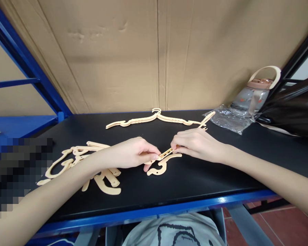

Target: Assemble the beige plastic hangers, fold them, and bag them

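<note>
Between my two hands is a cream plastic hanger arm (166, 152) with slots along its edge. My left hand (136, 152) pinches its lower left end, thumb and fingers pressed together. Farther up the same piece, my right hand (192, 143) is closed round it, and its tip sticks out beyond the knuckles. Just under my hands a loose curved hanger piece (160, 169) lies on the black tabletop. To the left, partly behind my left forearm, is a pile of loose cream hanger parts (106, 181).
A full cream hanger (143, 120) lies at the back of the black table (195, 184), before a cardboard wall (118, 61). Back right are a crumpled clear plastic bag (228, 119), a water bottle (254, 95) with a looped handle, and a black bag (295, 106).
</note>
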`<state>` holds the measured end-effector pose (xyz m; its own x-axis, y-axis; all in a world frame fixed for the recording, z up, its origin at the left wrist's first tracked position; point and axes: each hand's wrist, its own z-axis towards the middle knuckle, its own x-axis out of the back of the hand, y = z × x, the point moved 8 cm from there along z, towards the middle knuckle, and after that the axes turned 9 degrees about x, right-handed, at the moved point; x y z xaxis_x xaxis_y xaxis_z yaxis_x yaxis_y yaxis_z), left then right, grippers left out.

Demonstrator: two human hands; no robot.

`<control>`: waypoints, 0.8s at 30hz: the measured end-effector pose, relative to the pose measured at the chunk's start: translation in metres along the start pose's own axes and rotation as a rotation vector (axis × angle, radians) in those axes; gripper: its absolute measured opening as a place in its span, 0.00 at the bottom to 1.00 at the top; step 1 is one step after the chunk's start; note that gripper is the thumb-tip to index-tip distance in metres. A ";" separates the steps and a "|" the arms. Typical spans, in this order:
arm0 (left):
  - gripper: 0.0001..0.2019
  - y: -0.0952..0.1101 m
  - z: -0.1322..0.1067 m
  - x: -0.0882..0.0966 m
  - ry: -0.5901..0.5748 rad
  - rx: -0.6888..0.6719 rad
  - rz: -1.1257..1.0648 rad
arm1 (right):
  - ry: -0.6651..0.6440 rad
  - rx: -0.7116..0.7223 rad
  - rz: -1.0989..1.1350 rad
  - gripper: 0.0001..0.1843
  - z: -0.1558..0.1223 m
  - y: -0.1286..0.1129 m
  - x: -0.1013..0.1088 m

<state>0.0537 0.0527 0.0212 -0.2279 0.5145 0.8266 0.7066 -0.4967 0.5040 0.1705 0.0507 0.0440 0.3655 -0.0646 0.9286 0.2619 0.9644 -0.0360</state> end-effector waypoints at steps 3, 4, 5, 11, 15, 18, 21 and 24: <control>0.14 0.001 0.000 0.001 0.019 -0.003 0.036 | -0.010 -0.019 0.048 0.09 0.000 0.002 -0.001; 0.14 0.001 0.000 0.002 0.026 -0.002 0.046 | -0.017 -0.030 0.067 0.09 0.000 0.003 -0.002; 0.14 0.000 0.000 0.002 0.031 0.001 0.055 | -0.023 -0.045 0.090 0.08 0.001 0.006 -0.003; 0.14 -0.003 0.000 0.004 0.044 -0.009 0.082 | -0.078 -0.176 0.272 0.05 0.004 0.023 -0.015; 0.15 -0.004 0.000 0.005 0.050 -0.009 0.084 | -0.078 -0.223 0.377 0.04 0.004 0.030 -0.020; 0.16 -0.006 0.001 0.009 0.049 -0.005 0.048 | -0.067 -0.235 0.456 0.04 0.003 0.034 -0.023; 0.17 -0.012 0.002 0.014 0.074 0.025 0.006 | -0.071 -0.255 0.522 0.05 0.005 0.038 -0.027; 0.19 -0.017 0.006 0.016 0.115 0.032 -0.027 | -0.074 -0.260 0.586 0.08 0.016 0.035 -0.031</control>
<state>0.0421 0.0738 0.0239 -0.3216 0.4430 0.8369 0.7195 -0.4602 0.5201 0.1540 0.0902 0.0198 0.4534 0.4805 0.7507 0.2487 0.7406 -0.6242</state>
